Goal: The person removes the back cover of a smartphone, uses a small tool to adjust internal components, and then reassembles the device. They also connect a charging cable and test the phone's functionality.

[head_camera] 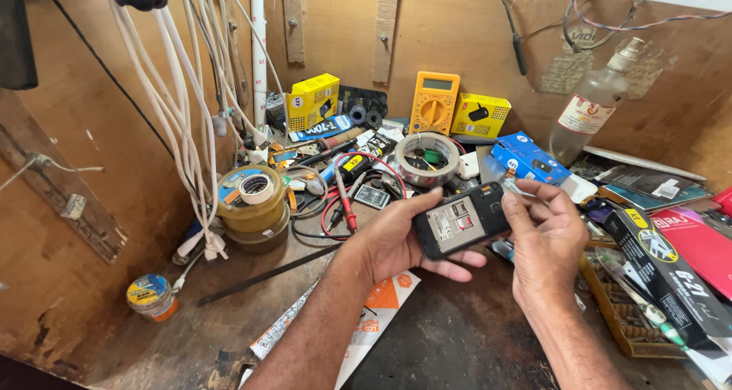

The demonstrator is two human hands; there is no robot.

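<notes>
Phone [461, 221]: small, rigid, likely light and slick, cradled in left hand [396, 241]; right hand [543, 234] fingers pinch its far-right corner.

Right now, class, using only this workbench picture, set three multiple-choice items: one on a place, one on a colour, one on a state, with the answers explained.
1. Where does the multimeter stand?
A. against the back board, between two yellow boxes
B. on the floor
C. in the person's right hand

2. What colour is the small carton beside the clear bottle?
A. green
B. blue
C. white

3. How is the small black phone placed?
A. flat on the bench
B. inside a drawer
C. held in the left hand, with the right hand touching its end

Answers:
1 A: it leans at the back wall, a yellow box to its left and another to its right.
2 B: the carton's faces are blue.
3 C: left fingers wrap under it, clear of the bench, while right fingers meet its far end.
</notes>
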